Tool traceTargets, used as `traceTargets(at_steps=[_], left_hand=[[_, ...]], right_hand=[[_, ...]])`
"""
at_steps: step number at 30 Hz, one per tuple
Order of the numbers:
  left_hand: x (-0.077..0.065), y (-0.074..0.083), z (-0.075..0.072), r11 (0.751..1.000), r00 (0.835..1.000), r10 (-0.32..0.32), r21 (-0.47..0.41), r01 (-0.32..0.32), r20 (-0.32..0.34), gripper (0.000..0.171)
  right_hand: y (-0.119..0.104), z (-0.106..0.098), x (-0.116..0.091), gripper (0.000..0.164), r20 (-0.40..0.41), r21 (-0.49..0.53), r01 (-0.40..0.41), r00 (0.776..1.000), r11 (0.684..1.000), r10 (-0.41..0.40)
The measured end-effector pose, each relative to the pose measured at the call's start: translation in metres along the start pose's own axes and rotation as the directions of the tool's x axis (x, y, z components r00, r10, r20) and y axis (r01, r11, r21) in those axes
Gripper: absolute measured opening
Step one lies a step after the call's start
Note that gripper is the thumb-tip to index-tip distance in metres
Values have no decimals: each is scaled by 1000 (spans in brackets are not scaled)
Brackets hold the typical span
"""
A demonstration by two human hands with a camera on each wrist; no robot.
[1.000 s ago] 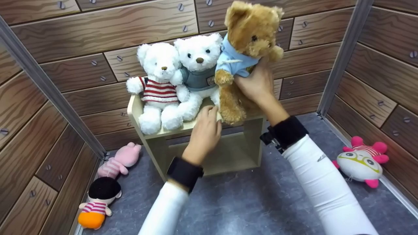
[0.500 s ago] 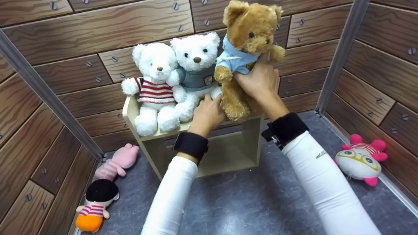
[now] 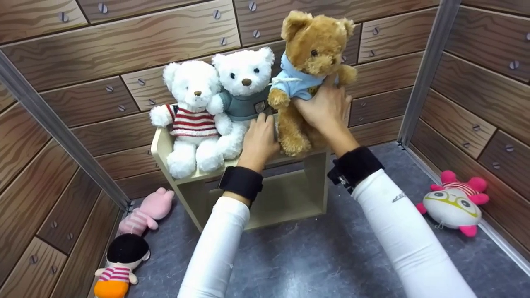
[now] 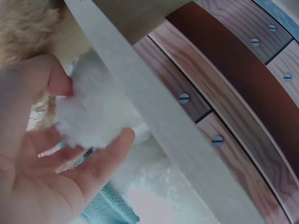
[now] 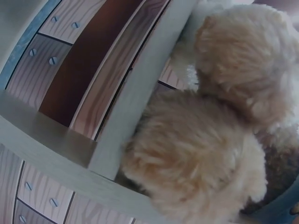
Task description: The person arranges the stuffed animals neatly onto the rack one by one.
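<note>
Gripping wht bear (image 3: 244, 97) by foot (image 4: 91, 109), L hand (image 3: 260, 140) nearer grey shirt (image 3: 247, 108) vs b4.

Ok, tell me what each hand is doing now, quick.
Left hand: holding the grey-green-shirted white bear by one leg.
Right hand: holding the brown bear round its body.

Tan plush toy (image 5: 196, 158): two rounded, shaggy parts fill the right of my wrist's view, touching each other.
Pale boards (image 5: 133, 93): two meet left of the lower part.
Wall (image 5: 28, 79): I see wood-grain planks and screw heads.
Blue cloth (image 5: 278, 210): bottom right.
White fluff (image 5: 210, 7): top edge, blurred.
</note>
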State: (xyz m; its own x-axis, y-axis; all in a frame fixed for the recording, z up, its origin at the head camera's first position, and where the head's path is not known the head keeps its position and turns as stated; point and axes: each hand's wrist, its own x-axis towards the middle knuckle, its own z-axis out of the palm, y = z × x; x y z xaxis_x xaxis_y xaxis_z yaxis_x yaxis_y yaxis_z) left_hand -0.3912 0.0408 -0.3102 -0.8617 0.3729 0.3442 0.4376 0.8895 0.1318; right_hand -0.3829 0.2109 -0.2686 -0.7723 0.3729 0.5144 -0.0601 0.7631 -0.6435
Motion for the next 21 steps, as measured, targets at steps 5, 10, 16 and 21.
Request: traceTargets(at_steps=[5, 10, 16, 21], left_hand=[[3, 1, -1, 999, 1000, 9, 47, -10, 8, 73], [11, 7, -7, 1000, 998, 14, -26, -13, 61, 71], [26, 9, -21, 993, 993, 10, -116, 4, 114, 33], [40, 7, -25, 976, 1000, -22, -214, 25, 18, 21]], right_hand=[[3, 3, -1, 128, 0, 15, 9, 1000, 1000, -9], [5, 3, -3, 124, 4, 59, 4, 1000, 998, -4], [5, 3, -6, 118, 4, 87, -17, 1000, 996, 17], [5, 4, -7, 124, -33, 85, 15, 999, 996, -13]])
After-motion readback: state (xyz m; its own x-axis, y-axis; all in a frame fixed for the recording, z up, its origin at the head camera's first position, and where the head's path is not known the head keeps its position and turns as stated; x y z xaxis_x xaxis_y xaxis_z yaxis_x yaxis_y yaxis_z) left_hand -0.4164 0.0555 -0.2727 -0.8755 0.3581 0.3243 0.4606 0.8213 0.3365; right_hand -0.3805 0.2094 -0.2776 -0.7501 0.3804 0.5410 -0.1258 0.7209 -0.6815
